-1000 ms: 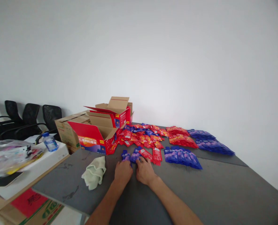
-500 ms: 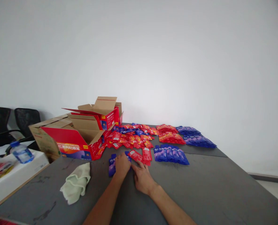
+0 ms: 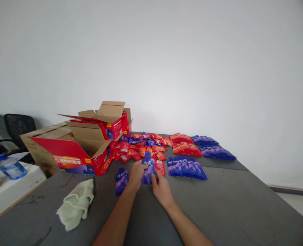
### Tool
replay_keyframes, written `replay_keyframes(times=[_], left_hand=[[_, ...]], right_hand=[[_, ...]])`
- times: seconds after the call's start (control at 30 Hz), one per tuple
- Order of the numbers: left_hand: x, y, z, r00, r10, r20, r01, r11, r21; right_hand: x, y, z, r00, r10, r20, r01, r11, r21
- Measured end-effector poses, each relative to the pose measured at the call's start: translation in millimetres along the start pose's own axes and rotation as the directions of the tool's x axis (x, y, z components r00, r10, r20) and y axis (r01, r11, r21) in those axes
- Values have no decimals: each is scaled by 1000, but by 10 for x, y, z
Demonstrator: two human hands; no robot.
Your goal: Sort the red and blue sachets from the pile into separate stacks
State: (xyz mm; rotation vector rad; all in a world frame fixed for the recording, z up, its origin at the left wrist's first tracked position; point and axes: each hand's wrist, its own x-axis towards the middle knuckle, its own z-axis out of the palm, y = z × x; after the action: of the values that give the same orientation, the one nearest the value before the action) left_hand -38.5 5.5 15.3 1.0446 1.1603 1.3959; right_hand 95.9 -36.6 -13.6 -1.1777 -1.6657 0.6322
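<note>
Between my two hands a blue pouch [image 3: 148,171] is held upright, its printed front facing me and its narrow neck at the top. My left hand [image 3: 136,173] grips its left edge, thumb across the front. At its lower right edge, my right hand [image 3: 162,186] pinches it. Another blue pouch [image 3: 122,181] lies flat on the table just left of my left hand. Behind the held one, a red pouch [image 3: 160,166] is partly covered. Right of my hands, a row of overlapping blue pouches [image 3: 186,167] lies fanned out.
A loose heap of red and blue pouches [image 3: 138,148] spreads at the back. Neat red stacks [image 3: 186,148] and blue stacks [image 3: 215,150] stand farther right. Open red cartons [image 3: 74,164] line the left, with a pale cloth [image 3: 77,203] in front. A bottle [image 3: 12,168] lies on a white box.
My left hand has lifted a blue pouch off the table, and my right hand has closed on its edge. The view has shifted slightly, with things on the left moving outward.
</note>
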Motion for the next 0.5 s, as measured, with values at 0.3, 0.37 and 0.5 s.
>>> replay_keyframes(times=[0.3, 0.37, 0.5], left_hand=[[-8, -209, 86, 999, 3, 54, -2, 1000, -16], [-10, -208, 91, 1000, 22, 22, -22, 999, 28], [-40, -167, 124, 997, 61, -45, -59, 997, 40]], right_hand=[[-79, 141, -114, 967, 209, 146, -229, 964, 135], [-79, 110, -121, 958, 223, 180, -251, 956, 150], [-95, 49, -104, 948, 202, 247, -249, 952, 178]])
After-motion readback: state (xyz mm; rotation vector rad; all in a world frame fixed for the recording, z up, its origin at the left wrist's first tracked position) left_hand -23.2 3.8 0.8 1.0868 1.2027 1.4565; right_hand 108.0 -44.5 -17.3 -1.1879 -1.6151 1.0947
